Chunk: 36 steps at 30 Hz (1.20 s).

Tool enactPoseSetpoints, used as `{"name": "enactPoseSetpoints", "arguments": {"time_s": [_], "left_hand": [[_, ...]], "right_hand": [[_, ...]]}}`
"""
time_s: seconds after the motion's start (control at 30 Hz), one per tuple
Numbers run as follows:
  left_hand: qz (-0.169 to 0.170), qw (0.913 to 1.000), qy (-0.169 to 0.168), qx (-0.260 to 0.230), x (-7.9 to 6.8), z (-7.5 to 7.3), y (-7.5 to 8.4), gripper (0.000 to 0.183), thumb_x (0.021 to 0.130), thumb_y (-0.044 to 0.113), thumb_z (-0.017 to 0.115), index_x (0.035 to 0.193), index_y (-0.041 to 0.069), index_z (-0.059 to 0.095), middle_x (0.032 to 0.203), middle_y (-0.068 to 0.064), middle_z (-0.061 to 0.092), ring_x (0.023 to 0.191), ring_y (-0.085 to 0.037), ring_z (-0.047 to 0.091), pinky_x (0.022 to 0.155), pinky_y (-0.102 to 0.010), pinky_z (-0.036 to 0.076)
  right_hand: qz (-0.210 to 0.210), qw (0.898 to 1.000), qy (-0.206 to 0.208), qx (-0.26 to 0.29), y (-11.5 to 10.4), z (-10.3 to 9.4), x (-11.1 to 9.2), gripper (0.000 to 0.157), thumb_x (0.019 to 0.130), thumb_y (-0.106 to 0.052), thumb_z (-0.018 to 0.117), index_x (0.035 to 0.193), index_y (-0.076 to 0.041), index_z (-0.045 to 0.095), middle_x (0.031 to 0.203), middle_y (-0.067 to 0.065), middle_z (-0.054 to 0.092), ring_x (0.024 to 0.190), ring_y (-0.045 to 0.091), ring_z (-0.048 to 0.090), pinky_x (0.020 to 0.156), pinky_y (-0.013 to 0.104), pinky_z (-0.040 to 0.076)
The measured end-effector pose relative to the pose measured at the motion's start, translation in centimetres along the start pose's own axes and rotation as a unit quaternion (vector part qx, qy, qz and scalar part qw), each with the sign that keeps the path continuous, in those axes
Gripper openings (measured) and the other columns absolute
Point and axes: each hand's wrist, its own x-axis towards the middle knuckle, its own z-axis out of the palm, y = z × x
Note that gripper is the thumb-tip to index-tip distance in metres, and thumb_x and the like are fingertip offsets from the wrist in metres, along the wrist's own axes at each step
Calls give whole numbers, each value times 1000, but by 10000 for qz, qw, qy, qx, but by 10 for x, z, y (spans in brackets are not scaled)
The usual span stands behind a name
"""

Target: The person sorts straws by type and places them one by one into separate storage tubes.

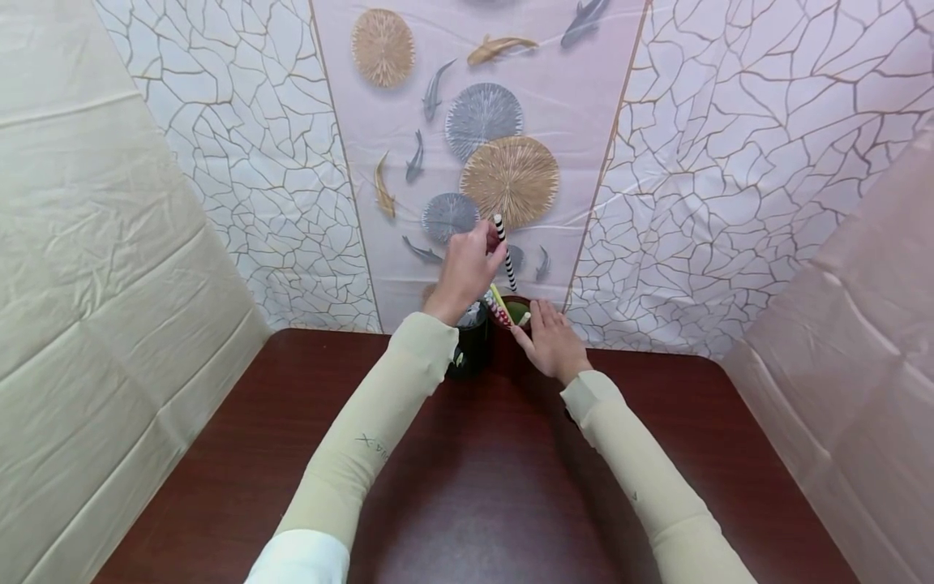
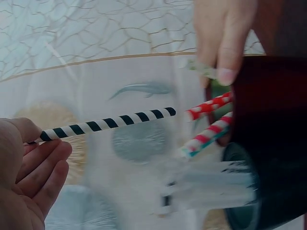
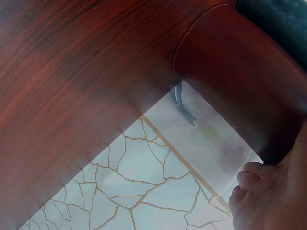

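Observation:
A black-and-white striped paper straw [image 1: 510, 268] is pinched near its top by my left hand [image 1: 467, 264], its lower end above the dark red cup [image 3: 240, 81]. In the left wrist view the straw [image 2: 110, 123] slants free of the cup. My right hand [image 1: 552, 339] rests against the red cup's rim, fingers fairly straight and thumb spread. Inside that cup stand a red straw with white dots [image 2: 208, 105] and a red-and-white striped straw [image 2: 211, 134]. A pale straw end shows by my right thumb.
A black cup [image 1: 470, 349] stands left of the red one, touching or nearly so, with clear plastic wrapping [image 2: 216, 184] sticking out. Both cups are at the back edge of the brown wooden table [image 1: 481, 487]. A patterned cloth [image 1: 277, 162] hangs behind.

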Motion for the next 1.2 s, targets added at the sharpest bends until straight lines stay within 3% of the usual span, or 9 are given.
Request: {"name": "enactPoseSetpoints", "arguments": {"time_s": [0.27, 0.5, 0.63, 0.9, 1.07, 1.2], "left_hand": [[-85, 9997, -226, 26, -11, 21, -14, 15, 104, 17, 68, 108, 3, 70, 105, -9, 82, 97, -22, 78, 89, -37, 60], [-314, 9974, -614, 229, -17, 25, -16, 29, 103, 27, 69, 118, 2, 69, 113, -11, 80, 106, -27, 76, 97, -40, 57], [-457, 9969, -643, 68, -16, 16, -17, 42, 102, 32, 71, 129, 0, 65, 125, -15, 76, 116, -30, 73, 101, -41, 58], [-235, 9985, -473, 126, -12, -15, -19, 45, 101, 28, 73, 130, -5, 64, 127, -20, 75, 121, -35, 72, 106, -45, 57], [240, 9966, -441, 648, -17, -33, -23, 45, 99, 27, 74, 129, -6, 64, 126, -20, 75, 116, -39, 73, 102, -47, 58], [634, 9895, -651, 1120, -27, -44, -27, 46, 100, 28, 71, 132, -5, 63, 125, -21, 74, 109, -41, 73, 94, -50, 60]], "right_hand": [[-72, 10000, 22, 34, -4, -2, 1, 86, 112, -61, 24, 166, 6, 17, 174, 26, 20, 164, 42, 19, 132, 57, 22], [-114, 9999, -52, 30, -7, -2, 2, 86, 112, -61, 23, 167, 6, 14, 175, 27, 17, 164, 42, 17, 132, 57, 20], [-138, 9999, -65, 34, -8, -2, 3, 87, 112, -61, 22, 166, 7, 13, 175, 27, 15, 164, 42, 15, 133, 57, 18], [-131, 9999, -39, -6, -5, -2, 2, 86, 112, -60, 24, 167, 6, 13, 175, 27, 16, 164, 42, 16, 133, 57, 19], [-222, 9997, -29, -121, -3, -5, 2, 86, 113, -59, 26, 165, 9, 18, 173, 29, 21, 163, 44, 20, 132, 57, 21], [-251, 9994, -88, -241, 2, -11, 4, 86, 112, -59, 29, 163, 10, 24, 170, 30, 28, 161, 45, 26, 132, 55, 23]]}}
